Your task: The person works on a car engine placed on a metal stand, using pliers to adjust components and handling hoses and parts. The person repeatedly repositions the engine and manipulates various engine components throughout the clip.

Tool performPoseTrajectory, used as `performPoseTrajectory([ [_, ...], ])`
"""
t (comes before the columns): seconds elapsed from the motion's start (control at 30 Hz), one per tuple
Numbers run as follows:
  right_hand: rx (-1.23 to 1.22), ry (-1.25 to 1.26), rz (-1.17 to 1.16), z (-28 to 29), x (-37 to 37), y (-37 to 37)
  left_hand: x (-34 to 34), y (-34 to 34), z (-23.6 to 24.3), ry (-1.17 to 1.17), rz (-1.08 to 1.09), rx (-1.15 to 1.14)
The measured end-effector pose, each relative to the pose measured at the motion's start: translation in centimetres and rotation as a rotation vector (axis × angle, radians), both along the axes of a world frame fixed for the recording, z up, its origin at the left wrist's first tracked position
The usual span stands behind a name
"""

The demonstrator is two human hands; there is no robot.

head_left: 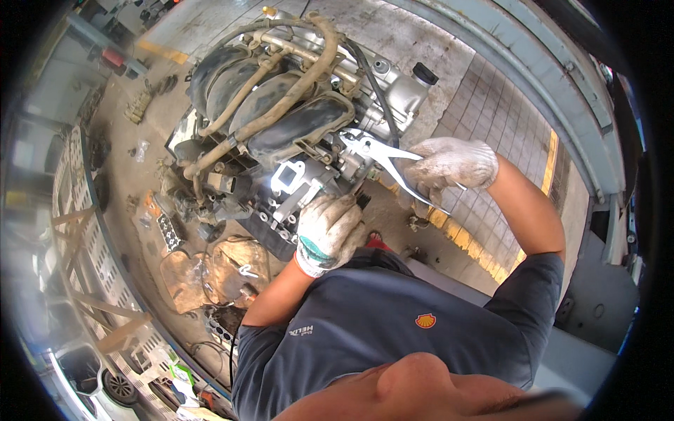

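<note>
An engine (295, 133) with black curved intake pipes and a silver cover stands in front of me. My right hand (449, 167), in a dirty white knit glove, is closed around the handles of silver pliers (385, 151). The handles are spread apart. The jaws of the pliers reach in among the metal fittings at the engine's near right side. My left hand (328, 231), gloved too, rests with curled fingers at the engine's near edge, beside a bright metal flange (287, 177). Its fingertips are hidden, so what they grip cannot be made out.
Brown hoses (281, 105) cross the engine's top. A stained brown sheet (188, 279) and a gasket-like plate (168, 231) lie on the floor to the left. A perforated metal rail (95, 217) curves along the left. A grey steel frame (562, 77) stands at the right.
</note>
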State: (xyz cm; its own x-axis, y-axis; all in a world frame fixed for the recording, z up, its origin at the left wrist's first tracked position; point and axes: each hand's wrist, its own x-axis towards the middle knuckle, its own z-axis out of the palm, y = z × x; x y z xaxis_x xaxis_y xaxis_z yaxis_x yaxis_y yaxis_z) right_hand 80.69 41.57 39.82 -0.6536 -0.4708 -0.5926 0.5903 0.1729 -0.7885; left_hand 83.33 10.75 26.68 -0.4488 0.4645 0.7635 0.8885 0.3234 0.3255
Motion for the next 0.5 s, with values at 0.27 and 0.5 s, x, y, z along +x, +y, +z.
performPoseTrajectory([
  [0.27,-0.108,0.150,0.012,-8.8,2.5,-1.3,0.1,0.2,0.2,-0.003,-0.033,-0.009],
  [0.5,-0.194,0.009,-0.162,-4.8,2.4,-1.5,0.1,0.1,0.0,-0.015,-0.008,0.013],
])
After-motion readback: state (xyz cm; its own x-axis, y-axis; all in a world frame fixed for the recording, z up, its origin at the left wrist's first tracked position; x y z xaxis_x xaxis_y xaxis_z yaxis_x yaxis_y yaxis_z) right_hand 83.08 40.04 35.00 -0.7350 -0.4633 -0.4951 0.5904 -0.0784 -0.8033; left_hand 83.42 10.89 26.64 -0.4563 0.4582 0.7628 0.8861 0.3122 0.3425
